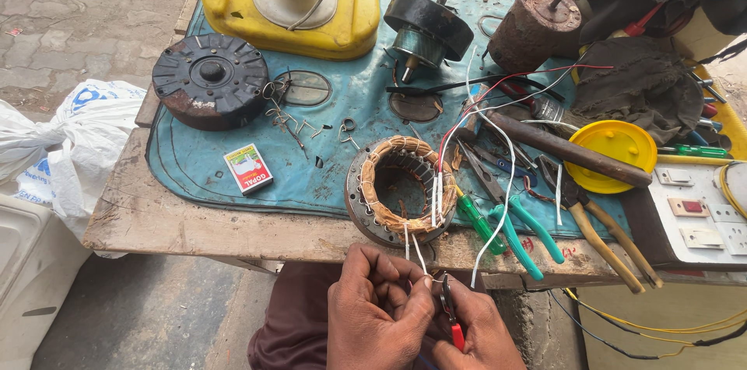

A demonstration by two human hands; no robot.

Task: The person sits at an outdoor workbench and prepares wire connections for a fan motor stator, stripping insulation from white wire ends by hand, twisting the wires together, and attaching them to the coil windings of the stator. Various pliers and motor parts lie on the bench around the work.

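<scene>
The left hand [379, 315] is curled, its thumb and fingertips pinched on the end of a thin white wire [418, 255] just below the bench edge. The right hand [476, 331] is closed around a small red-handled cutter [451, 315]; the tool's tip meets the wire ends between the two hands, though the exact contact is too small to make out. Both hands are cut off by the lower frame edge, above a lap in dark maroon cloth.

The white wires run up to a motor stator [399, 189], a steel ring wound with copper coil, lying flat at the near edge of the wooden bench [156, 222]. Longer white and red leads continue from it toward the back of the bench.

Right of the stator lie green-handled pliers [517, 234], a green screwdriver [478, 222], yellow-handled pliers [599, 234] and a hammer [568, 150], partly overlapping. A yellow lid [618, 154] sits beyond them, and a white switchboard [700, 218] is cut by the right edge.

A worn blue mat [342, 105] covers most of the bench. On it are a matchbox [248, 168], a black round motor cover [210, 78], a rotor assembly [426, 31], a rusty cylinder [533, 28] and a yellow fan base [288, 4], its top out of frame. Dark rags [638, 82] hide items at the far right.

The floor is paved concrete; a white plastic bag [70, 144] lies at left.
</scene>
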